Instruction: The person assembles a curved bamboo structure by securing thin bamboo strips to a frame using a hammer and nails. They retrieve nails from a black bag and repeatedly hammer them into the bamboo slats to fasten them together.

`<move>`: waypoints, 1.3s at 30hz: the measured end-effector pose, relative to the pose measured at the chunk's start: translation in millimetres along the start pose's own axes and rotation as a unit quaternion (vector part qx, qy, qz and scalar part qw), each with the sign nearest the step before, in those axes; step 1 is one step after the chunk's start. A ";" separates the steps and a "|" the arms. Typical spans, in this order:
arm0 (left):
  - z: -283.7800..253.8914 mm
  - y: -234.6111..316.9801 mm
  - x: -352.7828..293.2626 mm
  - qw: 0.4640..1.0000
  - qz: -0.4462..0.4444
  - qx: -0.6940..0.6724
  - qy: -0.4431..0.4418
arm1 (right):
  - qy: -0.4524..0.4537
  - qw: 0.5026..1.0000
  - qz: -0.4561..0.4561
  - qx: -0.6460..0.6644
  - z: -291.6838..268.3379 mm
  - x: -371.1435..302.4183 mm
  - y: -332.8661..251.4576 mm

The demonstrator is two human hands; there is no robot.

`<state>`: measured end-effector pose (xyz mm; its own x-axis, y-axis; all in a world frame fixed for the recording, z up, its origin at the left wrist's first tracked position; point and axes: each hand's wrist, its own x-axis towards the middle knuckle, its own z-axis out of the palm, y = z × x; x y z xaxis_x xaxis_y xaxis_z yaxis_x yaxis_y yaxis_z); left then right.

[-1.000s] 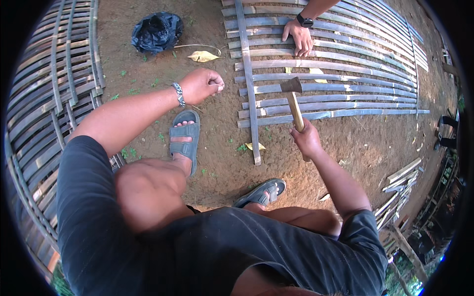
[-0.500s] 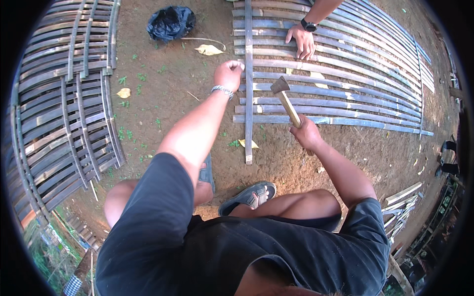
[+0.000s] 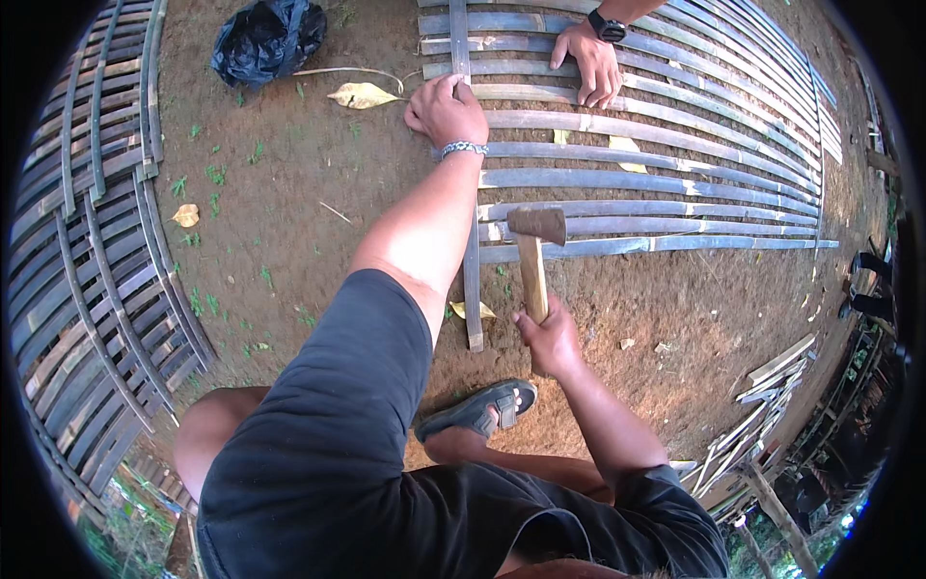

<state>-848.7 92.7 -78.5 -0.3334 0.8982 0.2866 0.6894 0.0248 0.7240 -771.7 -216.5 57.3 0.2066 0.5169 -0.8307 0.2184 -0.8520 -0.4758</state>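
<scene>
A slatted panel of long bamboo strips [image 3: 666,180] lies on the ground ahead, crossed near its left end by a narrow upright strip [image 3: 472,289]. My left hand [image 3: 449,114] rests on that cross strip near the far slats, fingers curled and pinched together; whatever they hold is too small to make out. My right hand [image 3: 551,340] is wrapped round the wooden handle of a hammer [image 3: 537,228], whose dark, wedge-shaped metal head is raised over the panel's nearer slats. Another person's hand [image 3: 588,63], with a black watch, presses on the slats at the far side.
Finished-looking slatted panels [image 3: 96,261] lie stacked at the left. A black plastic bag [image 3: 268,41] sits on the soil beyond, near a dry yellow leaf [image 3: 362,96]. Loose wooden strips [image 3: 762,405] are piled at the right. My sandalled foot [image 3: 482,410] stands close to the panel.
My left hand has moved farther along and onto the cross strip. My right hand has drawn the hammer nearer and left, and its head has turned. The view has shifted right.
</scene>
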 end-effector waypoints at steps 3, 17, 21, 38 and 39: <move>0.3 1.8 2.7 1.000 -0.012 0.026 -0.004 | 0.017 0.998 -0.054 0.009 12.1 0.4 1.8; 1.8 -5.5 0.8 1.000 0.020 -0.007 0.009 | 0.045 0.990 -0.087 0.100 -1.7 50.5 -72.0; 3.5 -11.5 -1.9 0.998 0.017 -0.051 0.027 | 0.057 0.984 -0.102 0.132 -4.4 58.6 -83.2; -0.7 -18.7 2.2 0.999 0.012 -0.051 0.012 | 0.059 0.985 -0.087 0.139 5.4 57.6 -54.1; -0.3 -19.3 2.4 0.999 0.014 -0.044 0.012 | 0.061 0.985 -0.089 0.133 5.3 57.5 -53.4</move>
<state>-863.0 94.3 -91.6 -0.3306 0.8870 0.3224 0.6398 -0.0404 0.7674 -776.5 -141.7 33.5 0.3037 0.6525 -0.6943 0.0067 -0.7302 -0.6832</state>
